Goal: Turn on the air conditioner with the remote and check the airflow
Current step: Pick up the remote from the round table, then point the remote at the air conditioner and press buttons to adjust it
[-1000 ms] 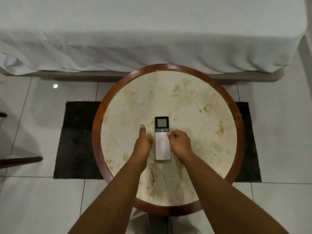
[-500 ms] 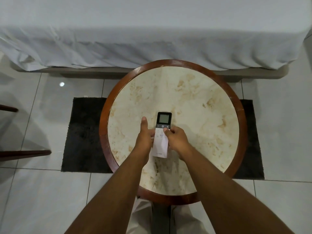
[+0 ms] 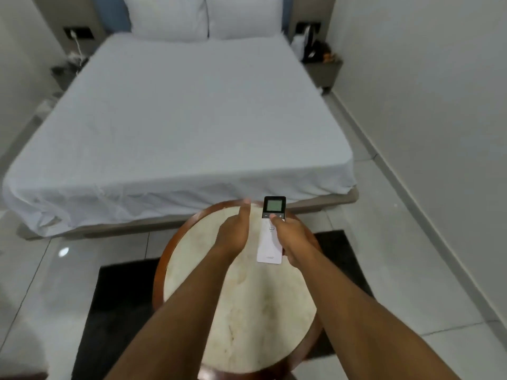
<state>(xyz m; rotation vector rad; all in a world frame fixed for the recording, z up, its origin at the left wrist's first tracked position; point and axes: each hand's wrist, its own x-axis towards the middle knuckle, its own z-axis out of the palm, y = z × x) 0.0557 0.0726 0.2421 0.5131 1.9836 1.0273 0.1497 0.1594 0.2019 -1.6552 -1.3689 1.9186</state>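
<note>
The remote [image 3: 270, 242] is slim and white with a black top and a small grey-green screen. It is lifted off the round table [image 3: 247, 311] and points toward the bed. My right hand [image 3: 293, 238] grips it from the right, thumb resting on the buttons just below the screen. My left hand [image 3: 234, 231] hovers just left of the remote with the fingers stretched forward and holds nothing. No air conditioner is in view.
A bed [image 3: 178, 119] with a white sheet and two pillows fills the space ahead of the table. A black rug [image 3: 115, 311] lies under the table on glossy tiles. Nightstands with clutter flank the headboard. A wall [image 3: 425, 91] runs along the right.
The remote has come up off the table in my right hand, my left hand has let go of it, and my view has tilted up from the tabletop to the whole bed.
</note>
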